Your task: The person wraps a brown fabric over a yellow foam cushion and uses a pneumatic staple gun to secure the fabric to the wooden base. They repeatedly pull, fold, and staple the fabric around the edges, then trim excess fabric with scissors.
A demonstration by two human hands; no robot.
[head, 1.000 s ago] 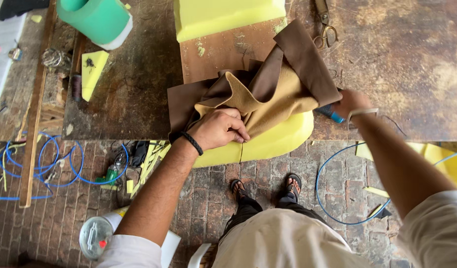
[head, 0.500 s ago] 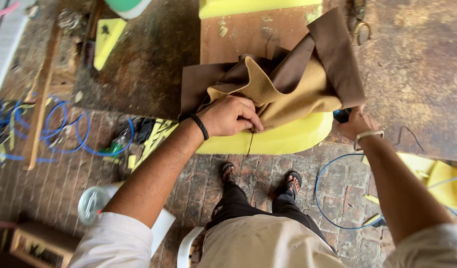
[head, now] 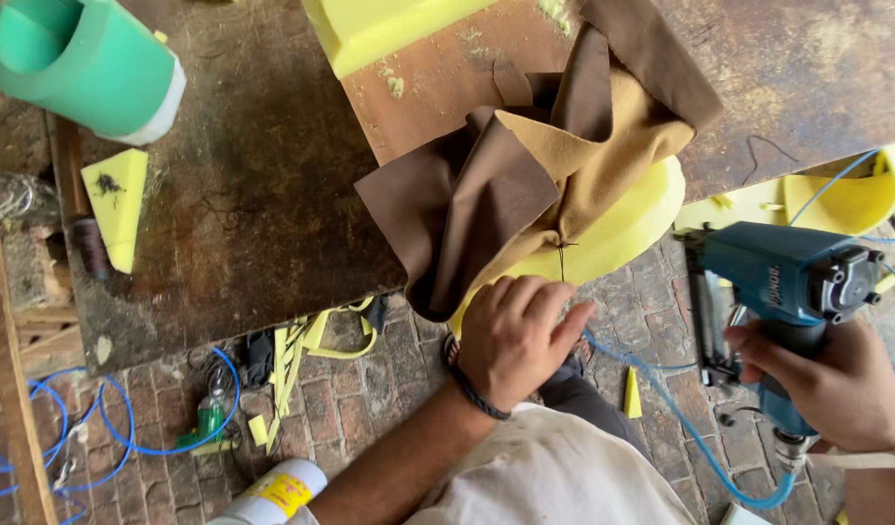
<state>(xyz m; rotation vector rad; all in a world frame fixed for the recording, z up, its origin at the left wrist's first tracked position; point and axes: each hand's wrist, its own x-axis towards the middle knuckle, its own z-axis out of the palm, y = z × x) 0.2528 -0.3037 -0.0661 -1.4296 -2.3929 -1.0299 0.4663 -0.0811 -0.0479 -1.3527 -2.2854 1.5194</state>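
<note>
A brown leather cover [head: 486, 185] with a tan underside lies crumpled over a yellow foam cushion [head: 613, 233] at the edge of a worn dark workbench [head: 253, 214]. My left hand [head: 516, 335], with a dark braided band at the wrist, sits just below the cushion's front edge, fingertips touching the leather's hem where it hangs down. My right hand [head: 826, 384] grips the handle of a blue pneumatic staple gun [head: 778, 292], held to the right of the cushion and apart from it. A blue air hose [head: 700, 442] runs from the gun's base.
A green foam roll [head: 78, 63] and a yellow foam wedge [head: 117, 204] lie at the bench's left. Another yellow foam block [head: 389, 29] rests on a wooden board [head: 438, 97]. Blue hose loops [head: 156, 428], foam scraps and a spray can [head: 273, 491] lie on the brick floor.
The view has closed in on the bench edge. My left hand slid off the top of the leather down to its front hem. My right hand came into view holding the staple gun.
</note>
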